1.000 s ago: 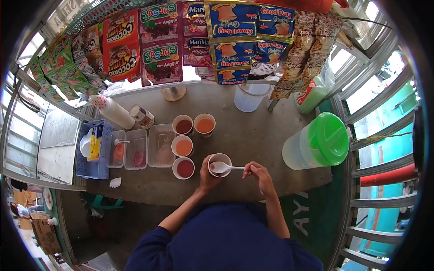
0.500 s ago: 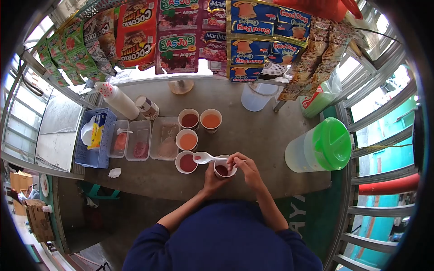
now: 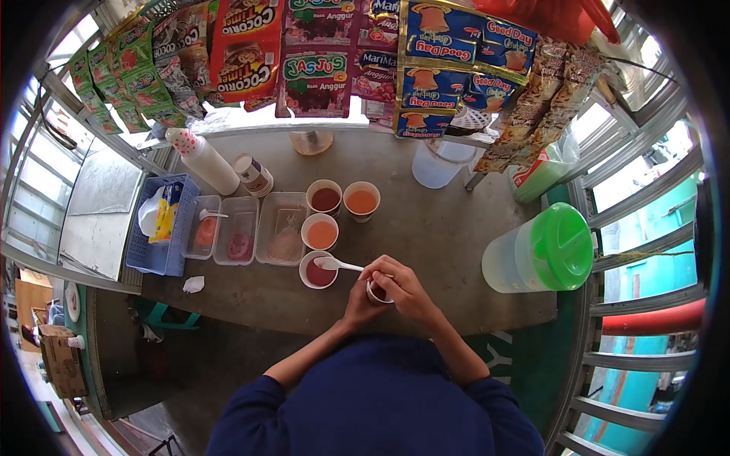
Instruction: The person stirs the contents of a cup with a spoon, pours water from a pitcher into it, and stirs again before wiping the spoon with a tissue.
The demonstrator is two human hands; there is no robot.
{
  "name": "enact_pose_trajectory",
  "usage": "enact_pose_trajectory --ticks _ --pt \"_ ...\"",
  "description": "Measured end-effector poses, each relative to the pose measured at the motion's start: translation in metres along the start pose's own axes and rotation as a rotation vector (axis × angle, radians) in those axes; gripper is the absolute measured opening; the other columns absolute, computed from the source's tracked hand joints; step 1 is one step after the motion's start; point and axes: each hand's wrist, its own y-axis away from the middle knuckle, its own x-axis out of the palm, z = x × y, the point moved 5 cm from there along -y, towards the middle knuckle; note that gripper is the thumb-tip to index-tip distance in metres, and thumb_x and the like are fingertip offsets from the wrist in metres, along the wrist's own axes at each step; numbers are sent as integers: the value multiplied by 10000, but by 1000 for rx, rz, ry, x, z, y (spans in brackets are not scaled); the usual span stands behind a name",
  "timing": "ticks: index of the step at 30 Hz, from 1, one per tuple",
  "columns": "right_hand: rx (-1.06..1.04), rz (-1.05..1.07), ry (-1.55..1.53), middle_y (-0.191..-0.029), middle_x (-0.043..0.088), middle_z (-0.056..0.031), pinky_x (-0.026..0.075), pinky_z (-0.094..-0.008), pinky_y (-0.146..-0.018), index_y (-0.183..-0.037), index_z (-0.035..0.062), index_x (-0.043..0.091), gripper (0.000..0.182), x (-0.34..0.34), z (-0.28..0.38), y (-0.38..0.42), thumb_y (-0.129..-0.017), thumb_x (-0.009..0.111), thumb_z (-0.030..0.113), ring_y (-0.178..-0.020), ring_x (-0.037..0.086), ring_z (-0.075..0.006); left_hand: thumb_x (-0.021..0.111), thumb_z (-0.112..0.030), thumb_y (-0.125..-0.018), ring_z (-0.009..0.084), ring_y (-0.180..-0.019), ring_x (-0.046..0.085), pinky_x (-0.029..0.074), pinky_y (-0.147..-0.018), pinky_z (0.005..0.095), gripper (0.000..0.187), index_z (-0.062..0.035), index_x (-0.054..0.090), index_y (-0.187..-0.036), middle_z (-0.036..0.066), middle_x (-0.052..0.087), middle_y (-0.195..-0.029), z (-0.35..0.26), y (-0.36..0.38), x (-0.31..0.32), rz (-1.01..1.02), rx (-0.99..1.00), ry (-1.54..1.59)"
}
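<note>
My left hand [image 3: 362, 308] is wrapped round a paper cup [image 3: 379, 292] of dark red liquid near the table's front edge. Over that cup, my right hand [image 3: 398, 284] is closed on the handle of a white spoon [image 3: 338, 264]. The spoon's bowl points left and lies over a cup of red liquid [image 3: 318, 270]. Behind it are a cup of orange liquid [image 3: 319, 232], a darker red one [image 3: 325, 197] and another orange one [image 3: 361, 202]. My right hand covers much of the held cup.
Three clear tubs of powder [image 3: 282, 232] stand left of the cups, beside a blue basket [image 3: 156, 258]. A green-lidded container [image 3: 532, 247] is at the right, a clear bucket [image 3: 435, 165] behind. Drink sachets [image 3: 315, 76] hang across the back.
My right hand has moved left and down over the held cup, now covering more of it. The spoon's bowl has shifted left over the neighbouring cup. The whole view has shifted slightly.
</note>
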Motion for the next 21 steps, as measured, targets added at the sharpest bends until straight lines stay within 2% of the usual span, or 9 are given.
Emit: enact_pose_trajectory --ticks 4,6,13,19,21 --pt "2 21 6 -931 542 -76 438 -278 -770 -979 17 628 209 3 -2 0 -946 444 110 -830 555 -162 794 -106 -682 198 -960 616 501 -799 319 539 -12 508 -1129 99 602 -1008 -3 0 1 67 16 -70" --pt "-29 39 29 -958 532 -64 425 -257 -782 -975 -2 624 216 5 1 -1 -931 430 84 -843 530 -133 787 -99 -685 198 -955 618 503 -788 321 507 -6 522 -1107 98 606 -1006 -1 1 1 48 27 -49" --pt "-56 63 78 -981 541 -65 431 -261 -783 -999 -3 633 222 9 0 -5 -919 441 75 -857 538 -134 788 -100 -685 212 -954 618 498 -794 326 518 -5 520 -1118 103 604 -1002 10 0 3 98 31 -39" --pt "-66 76 220 -961 582 -103 455 -316 -777 -979 13 642 205 12 -8 -11 -917 466 100 -882 590 -219 768 -102 -706 233 -960 616 497 -800 342 487 4 524 -1115 120 604 -1001 10 3 2 60 67 -56" --pt "-82 84 435 -954 600 -83 442 -352 -793 -984 64 654 188 19 -11 -14 -922 494 142 -902 600 -239 733 -95 -738 230 -958 615 498 -793 342 432 12 530 -1103 128 603 -978 2 4 0 5 80 -29"
